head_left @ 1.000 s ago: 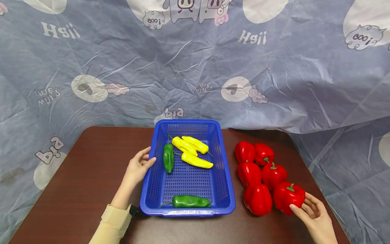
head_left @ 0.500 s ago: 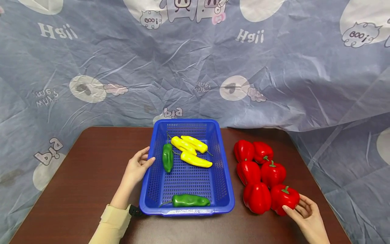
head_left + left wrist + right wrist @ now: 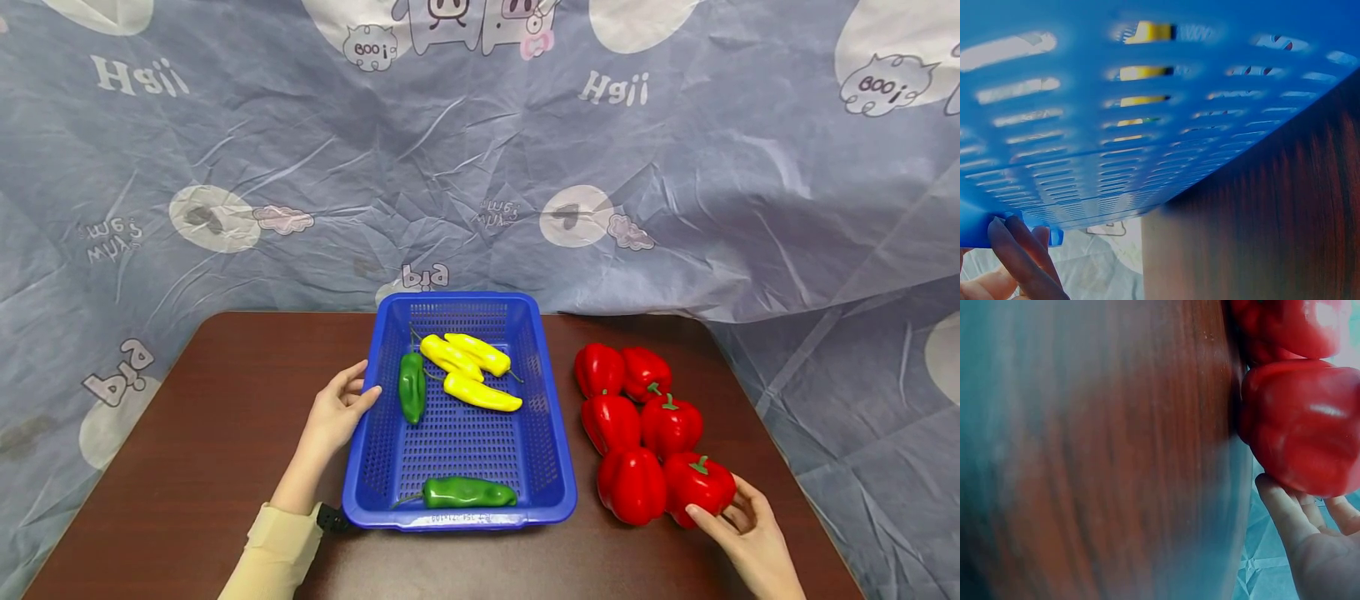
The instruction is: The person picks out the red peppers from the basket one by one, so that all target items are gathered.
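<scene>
My left hand (image 3: 335,414) grips the left rim of a blue perforated plastic basket (image 3: 459,446), thumb over the edge; in the left wrist view its fingers (image 3: 1019,253) bend at the rim. Inside the basket lie several long peppers: yellow ones (image 3: 483,393) together toward the back, a green one (image 3: 412,388) along the left wall and another green pepper (image 3: 469,492) across the front. At the right, my right hand (image 3: 750,533) holds a red bell pepper (image 3: 697,487) from its near right side, thumb in front. That pepper stands stem up on the table, against its neighbours.
Several more red bell peppers (image 3: 611,423) are grouped in two columns right of the basket. Under everything is a dark brown wooden table (image 3: 187,467). A grey-blue printed cloth (image 3: 450,167) hangs behind the table's far edge.
My right hand has moved the front right bell pepper slightly left, up against the group. The left hand and the basket stay as they were; the head view has shifted slightly.
</scene>
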### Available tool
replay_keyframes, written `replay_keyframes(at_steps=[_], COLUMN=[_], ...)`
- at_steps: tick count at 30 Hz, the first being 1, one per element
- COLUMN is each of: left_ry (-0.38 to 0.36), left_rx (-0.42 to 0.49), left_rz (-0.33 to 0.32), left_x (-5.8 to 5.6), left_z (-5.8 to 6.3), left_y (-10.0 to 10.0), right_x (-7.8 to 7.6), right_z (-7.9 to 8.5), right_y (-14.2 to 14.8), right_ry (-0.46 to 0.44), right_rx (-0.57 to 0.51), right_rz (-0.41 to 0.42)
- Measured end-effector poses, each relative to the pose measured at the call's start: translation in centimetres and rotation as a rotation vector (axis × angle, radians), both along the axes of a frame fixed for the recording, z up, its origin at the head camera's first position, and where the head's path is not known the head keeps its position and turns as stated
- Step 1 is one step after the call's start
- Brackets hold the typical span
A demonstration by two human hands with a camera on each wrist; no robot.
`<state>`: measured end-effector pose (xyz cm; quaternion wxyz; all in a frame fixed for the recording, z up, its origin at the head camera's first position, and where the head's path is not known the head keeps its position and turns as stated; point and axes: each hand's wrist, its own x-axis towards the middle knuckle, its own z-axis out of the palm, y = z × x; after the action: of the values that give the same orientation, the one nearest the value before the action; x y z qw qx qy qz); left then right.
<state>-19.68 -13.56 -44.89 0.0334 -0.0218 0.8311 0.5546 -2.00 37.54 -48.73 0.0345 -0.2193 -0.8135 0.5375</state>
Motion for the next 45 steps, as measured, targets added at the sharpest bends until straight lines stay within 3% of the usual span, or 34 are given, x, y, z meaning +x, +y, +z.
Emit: replay_keyframes(at_steps=[8, 16, 22, 29, 32, 39, 45], left_ry=[0.019, 0.02, 0.028, 0.028, 0.024, 0.019, 0.02], left_rx=[0.001, -0.004, 0.0, 0.023, 0.021, 0.004, -0.01], left_rz=[0.003, 0.004, 0.003, 0.013, 0.016, 0.012, -0.001], left_x=[0.1, 0.1, 0.0, 0.1, 0.1, 0.1, 0.1], left_z=[0.1, 0.1, 0.0, -0.1, 0.0, 0.0, 0.1], left_y=[0.1, 0.2, 0.2, 0.2, 0.2, 0.0, -0.1], right_x=[0.3, 0.2, 0.2, -0.6, -1.2, -3.0, -4.7], right_z=[0.0, 0.7, 1.7, 3.6, 5.0, 7.2, 8.3], right_y=[0.3, 0.8, 1.3, 0.5, -0.4, -2.8, -5.0], right_ry=[0.016, 0.012, 0.173, 0.511, 0.604, 0.71, 0.699], right_rx=[-0.046, -0.019, -0.069, -0.175, -0.183, -0.196, -0.151], right_rz=[0.034, 0.061, 0.063, 0.042, 0.06, 0.203, 0.344])
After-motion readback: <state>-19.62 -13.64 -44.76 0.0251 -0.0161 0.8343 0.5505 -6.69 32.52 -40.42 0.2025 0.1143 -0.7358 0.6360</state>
